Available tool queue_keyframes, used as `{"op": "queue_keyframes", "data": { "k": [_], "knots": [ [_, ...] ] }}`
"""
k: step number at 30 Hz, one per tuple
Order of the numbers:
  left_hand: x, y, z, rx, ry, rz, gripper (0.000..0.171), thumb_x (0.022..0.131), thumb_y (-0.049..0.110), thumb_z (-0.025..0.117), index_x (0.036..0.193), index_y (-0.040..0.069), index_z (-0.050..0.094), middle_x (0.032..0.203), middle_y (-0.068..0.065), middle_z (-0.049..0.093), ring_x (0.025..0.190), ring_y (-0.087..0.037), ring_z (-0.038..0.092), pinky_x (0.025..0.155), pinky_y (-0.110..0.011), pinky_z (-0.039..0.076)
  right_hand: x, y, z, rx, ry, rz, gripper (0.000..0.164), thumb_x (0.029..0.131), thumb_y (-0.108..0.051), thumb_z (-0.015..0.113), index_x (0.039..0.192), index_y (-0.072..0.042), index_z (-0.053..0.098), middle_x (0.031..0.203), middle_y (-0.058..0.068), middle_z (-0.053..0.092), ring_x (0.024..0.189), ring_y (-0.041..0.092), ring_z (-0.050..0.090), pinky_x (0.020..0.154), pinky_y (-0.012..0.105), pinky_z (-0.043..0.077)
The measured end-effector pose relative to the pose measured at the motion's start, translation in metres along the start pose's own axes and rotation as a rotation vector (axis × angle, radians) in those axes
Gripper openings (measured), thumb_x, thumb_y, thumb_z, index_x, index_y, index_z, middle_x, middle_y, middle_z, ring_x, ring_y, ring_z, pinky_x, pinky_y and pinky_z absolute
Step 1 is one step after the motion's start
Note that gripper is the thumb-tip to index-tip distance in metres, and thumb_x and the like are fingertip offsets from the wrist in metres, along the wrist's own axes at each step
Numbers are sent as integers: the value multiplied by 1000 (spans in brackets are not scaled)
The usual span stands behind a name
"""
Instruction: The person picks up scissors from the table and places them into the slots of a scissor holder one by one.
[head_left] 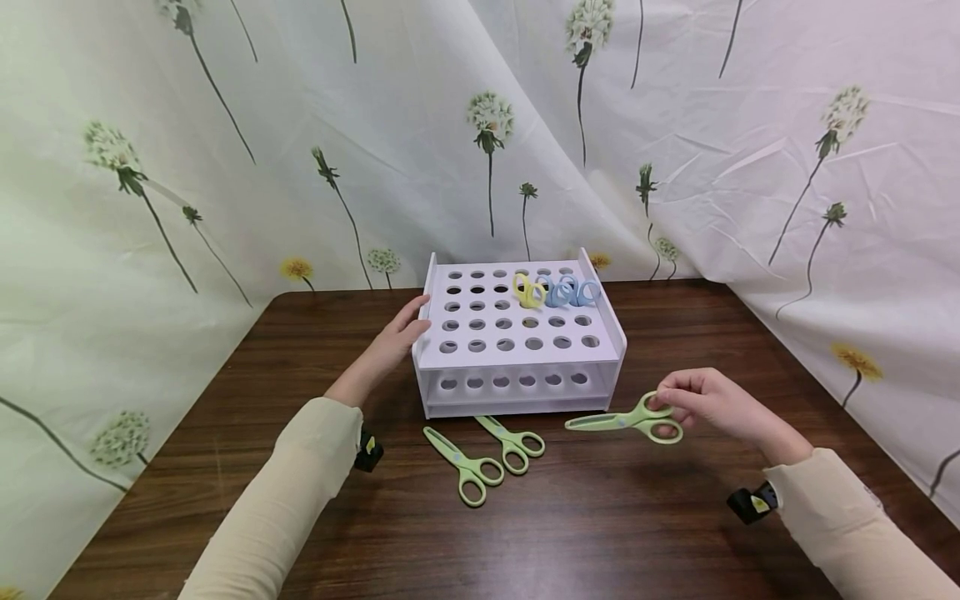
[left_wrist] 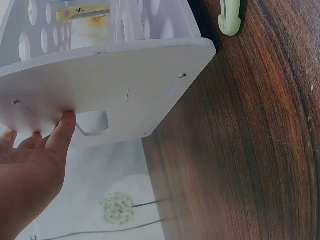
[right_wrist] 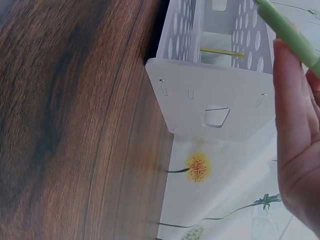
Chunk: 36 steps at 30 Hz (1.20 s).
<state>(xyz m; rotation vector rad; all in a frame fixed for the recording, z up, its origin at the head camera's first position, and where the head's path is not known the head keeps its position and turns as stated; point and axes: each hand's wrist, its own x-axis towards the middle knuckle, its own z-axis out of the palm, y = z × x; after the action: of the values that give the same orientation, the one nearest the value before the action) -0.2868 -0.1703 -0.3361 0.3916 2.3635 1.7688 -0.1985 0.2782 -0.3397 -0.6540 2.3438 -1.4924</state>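
Observation:
In the head view my right hand (head_left: 708,404) pinches a pair of green scissors (head_left: 618,422) by a handle loop, blades pointing left, at the right of a white rack with round holes (head_left: 491,357). The right wrist view shows part of these green scissors (right_wrist: 292,37) by the fingers. My left hand (head_left: 390,340) rests its fingertips against the rack's left side panel (left_wrist: 125,65), beside the panel's cutout. Two more green scissors (head_left: 457,454) lie on the table in front of the rack. Yellow scissors (head_left: 530,293) and blue scissors (head_left: 555,293) stand in rack holes, handles up.
A dark brown wooden table (head_left: 570,533) carries everything. Behind and beside it hangs a white curtain (head_left: 420,158) printed with dandelions. The rack has raised side panels (head_left: 606,308) and a lower shelf with holes (head_left: 517,400). Black wrist cameras (head_left: 752,504) sit at both sleeves.

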Motion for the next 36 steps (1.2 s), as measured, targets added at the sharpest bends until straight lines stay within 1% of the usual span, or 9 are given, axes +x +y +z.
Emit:
{"op": "queue_keyframes", "data": {
  "k": [3, 7, 12, 15, 18, 21, 29, 32, 36],
  "knots": [
    [0, -2, 0, 17, 5, 13, 53, 100, 25, 36, 148, 18, 15, 151, -13, 8, 126, -35, 28, 100, -50, 25, 0, 1, 0, 89, -31, -14, 27, 98, -13, 46, 94, 14, 53, 95, 16, 65, 73, 20, 65, 61, 38, 52],
    [-2, 1, 0, 23, 5, 4, 54, 100, 25, 37, 148, 18, 15, 151, -13, 8, 128, -35, 27, 101, -51, 24, 1, 3, 0, 190, -73, -74, 26, 99, -11, 41, 92, 14, 46, 98, 16, 63, 75, 24, 65, 64, 41, 52],
    [-12, 20, 4, 14, -2, -24, 54, 100, 20, 36, 148, 12, 14, 151, -17, 7, 129, -38, 25, 101, -52, 23, 2, 5, 1, 236, -111, -157, 23, 101, -7, 34, 93, 14, 39, 100, 15, 59, 77, 25, 65, 66, 41, 52],
    [-18, 28, 7, 26, -4, -32, 54, 100, 19, 35, 148, 10, 12, 150, -19, 6, 130, -38, 23, 101, -52, 23, 2, 6, 2, 264, -127, -152, 21, 102, -10, 32, 94, 8, 40, 101, 13, 57, 78, 25, 65, 66, 43, 51],
    [-19, 30, 7, 29, -3, -31, 54, 100, 19, 35, 148, 10, 13, 150, -19, 6, 130, -38, 22, 101, -52, 23, 3, 6, 4, 289, -133, -150, 20, 102, -11, 31, 95, 5, 40, 102, 13, 56, 77, 24, 65, 66, 44, 51],
    [-16, 25, 6, 18, -4, -20, 54, 100, 18, 36, 148, 10, 13, 150, -19, 6, 130, -39, 22, 101, -53, 22, 5, 5, 6, 305, -125, -165, 20, 102, -10, 32, 96, 8, 37, 99, 13, 57, 75, 21, 64, 63, 44, 52],
    [-3, 3, 0, 41, 5, -4, 54, 100, 27, 37, 149, 19, 14, 152, -13, 6, 130, -35, 22, 101, -52, 22, 6, 5, 8, 258, -57, -209, 17, 100, -5, 36, 94, 9, 42, 89, 8, 60, 67, 15, 61, 56, 37, 52],
    [-5, 7, 1, 25, -1, -1, 54, 100, 24, 36, 149, 16, 14, 151, -15, 6, 130, -36, 22, 101, -52, 22, 7, 5, 10, 231, -14, -212, 14, 99, -4, 39, 94, 7, 45, 84, 8, 61, 64, 14, 60, 52, 37, 51],
    [-14, 21, 5, 19, -5, -14, 54, 100, 20, 35, 148, 11, 13, 150, -18, 6, 129, -38, 23, 101, -52, 22, 8, 5, 11, 224, 24, -193, 8, 97, -3, 44, 93, 3, 47, 78, 8, 61, 60, 13, 59, 50, 37, 50]
  ]
}}
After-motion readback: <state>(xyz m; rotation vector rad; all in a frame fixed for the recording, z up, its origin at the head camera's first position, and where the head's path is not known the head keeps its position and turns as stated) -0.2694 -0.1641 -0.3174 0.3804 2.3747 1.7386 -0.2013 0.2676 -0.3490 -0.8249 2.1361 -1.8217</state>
